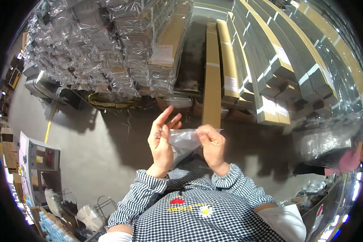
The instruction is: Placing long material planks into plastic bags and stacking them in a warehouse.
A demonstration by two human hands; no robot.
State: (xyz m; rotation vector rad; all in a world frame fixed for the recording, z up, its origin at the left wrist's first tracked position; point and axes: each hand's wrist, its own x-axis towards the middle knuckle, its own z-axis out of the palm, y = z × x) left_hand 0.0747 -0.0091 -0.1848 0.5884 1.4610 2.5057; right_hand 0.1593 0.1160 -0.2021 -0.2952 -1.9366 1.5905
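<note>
A clear plastic bag [183, 139] is stretched between my hands, in front of my chest. My right hand [213, 146] pinches its upper right edge between thumb and bent fingers. On the other side, my left hand [161, 147] has its fingers raised and spread, the thumb standing apart from them. The bag's left edge meets the left thumb and palm; how far it reaches behind them is hidden. I see nothing clearly inside the bag. Checked sleeves cover both forearms, above a checked apron [157, 215] with a daisy on it.
Ahead on the left stands a tall stack of plastic-wrapped flat cartons [105, 52]. Strapped cardboard bundles [278, 64] lean at right, with one long carton [212, 80] reaching toward me. A grey cabinet [44, 155] stands left. A person's pink-clad arm [350, 159] shows at far right.
</note>
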